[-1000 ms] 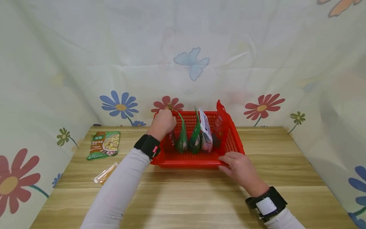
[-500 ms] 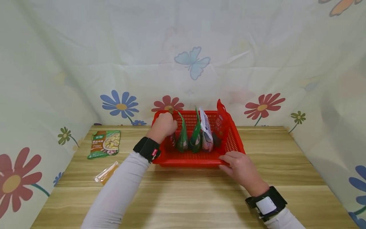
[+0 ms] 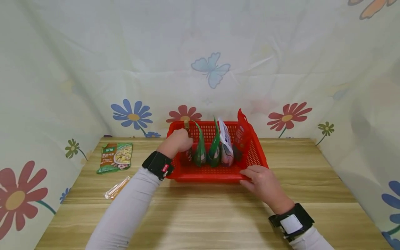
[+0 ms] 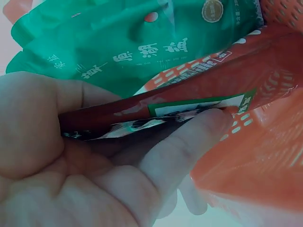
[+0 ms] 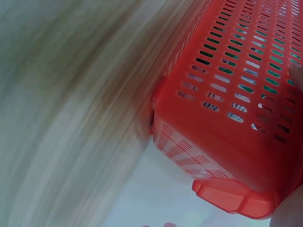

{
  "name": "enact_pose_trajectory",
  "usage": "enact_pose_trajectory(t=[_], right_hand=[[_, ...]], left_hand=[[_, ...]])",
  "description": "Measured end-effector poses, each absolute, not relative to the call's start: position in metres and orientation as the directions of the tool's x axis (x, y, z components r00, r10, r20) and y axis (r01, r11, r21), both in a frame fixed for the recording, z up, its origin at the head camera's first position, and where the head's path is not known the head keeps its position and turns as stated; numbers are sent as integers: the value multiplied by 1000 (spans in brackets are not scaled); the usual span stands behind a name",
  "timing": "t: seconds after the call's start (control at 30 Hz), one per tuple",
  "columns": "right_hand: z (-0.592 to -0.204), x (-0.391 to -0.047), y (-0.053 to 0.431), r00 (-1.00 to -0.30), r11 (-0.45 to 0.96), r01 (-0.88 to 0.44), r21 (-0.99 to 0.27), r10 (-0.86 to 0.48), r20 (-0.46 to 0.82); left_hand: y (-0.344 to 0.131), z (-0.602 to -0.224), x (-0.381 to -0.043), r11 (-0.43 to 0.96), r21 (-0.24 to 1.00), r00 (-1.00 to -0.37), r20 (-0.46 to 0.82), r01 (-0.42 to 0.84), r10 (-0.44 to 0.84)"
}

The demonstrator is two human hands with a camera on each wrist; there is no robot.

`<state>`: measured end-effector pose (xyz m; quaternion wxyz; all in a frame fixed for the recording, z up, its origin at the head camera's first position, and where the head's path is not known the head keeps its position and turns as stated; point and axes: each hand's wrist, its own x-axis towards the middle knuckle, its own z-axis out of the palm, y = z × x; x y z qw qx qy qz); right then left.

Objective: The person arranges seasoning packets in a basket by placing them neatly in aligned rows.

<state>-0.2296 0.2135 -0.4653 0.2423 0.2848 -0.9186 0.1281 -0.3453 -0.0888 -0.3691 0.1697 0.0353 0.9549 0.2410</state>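
Observation:
At the left end of the red plastic basket [image 3: 204, 178], my left hand [image 3: 178, 141] pinches a dark red-brown food packet [image 4: 194, 90], thumb along its near side in the left wrist view. Its gold-brown top [image 3: 186, 125] stands up beyond the knuckles. Right of it, two green pouches [image 3: 200, 151] stand upright in a row, with Chinese print on the green face [image 4: 142, 52]. A white packet [image 3: 225, 137] and a red bag [image 3: 242, 133] follow toward the basket's right end. My right hand [image 3: 262, 184] grips the front rim near the right corner, thumb outside.
On the wooden table [image 3: 200, 215], a green and brown seasoning packet [image 3: 115, 158] lies flat at the left. Nearer me is a small clear packet with orange contents [image 3: 118, 187], beside my left sleeve. A flower-printed curtain [image 3: 206, 93] stands behind the basket.
My left hand has moved slightly down and toward me, so more of the packet's top shows above it. The right hand and basket have stayed in place.

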Motion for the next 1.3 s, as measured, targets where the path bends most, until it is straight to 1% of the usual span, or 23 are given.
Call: enact_pose_trajectory(t=[0.17,0.27,0.37,0.43,0.5,0.57,0.67,0.73,0.83,0.93,1.0,1.07,1.17,1.3], right_hand=[[-467,-229,215,-734,807,-580,-114,-456,504],[-468,-227,216,-743,810,-572,-125,-448,498],[-469,-226,217,-731,808,-578,-116,-449,513],[-468,-227,216,-720,804,-585,-107,-454,526],[-467,-228,215,-708,798,-595,-101,-460,535],[-467,-230,214,-703,794,-599,-99,-463,540],[-467,-230,213,-697,789,-606,-98,-468,544],[-468,-231,212,-692,785,-611,-98,-470,548],[-468,-232,213,-695,789,-606,-101,-463,550],[-468,-232,213,-715,802,-587,-111,-449,536],[-468,-232,213,-732,813,-571,-112,-442,519],[-468,-231,213,-743,818,-563,-114,-441,503],[-468,-231,213,-750,822,-558,-117,-439,495],[-467,-230,213,-745,819,-562,-117,-440,501]], left_hand=[[-96,-372,-339,879,476,-936,-314,-11,158],[-105,-374,-335,860,510,-936,-298,12,189],[-121,-371,-332,830,553,-945,-228,71,233],[-137,-368,-330,793,603,-960,-162,87,229],[-157,-365,-330,772,627,-978,-72,110,198],[-178,-366,-331,743,661,-990,-1,104,140],[-214,-375,-335,764,639,-996,73,88,54],[-237,-385,-338,808,587,-995,101,54,-8],[-267,-404,-343,873,486,-987,111,-45,-113],[-292,-424,-349,877,450,-965,109,-166,-238],[-307,-435,-352,859,448,-943,93,-246,-319],[-321,-444,-354,826,458,-917,57,-328,-395],[-338,-455,-357,796,431,-887,-23,-425,-461],[-353,-464,-355,803,355,-877,-135,-478,-461]])
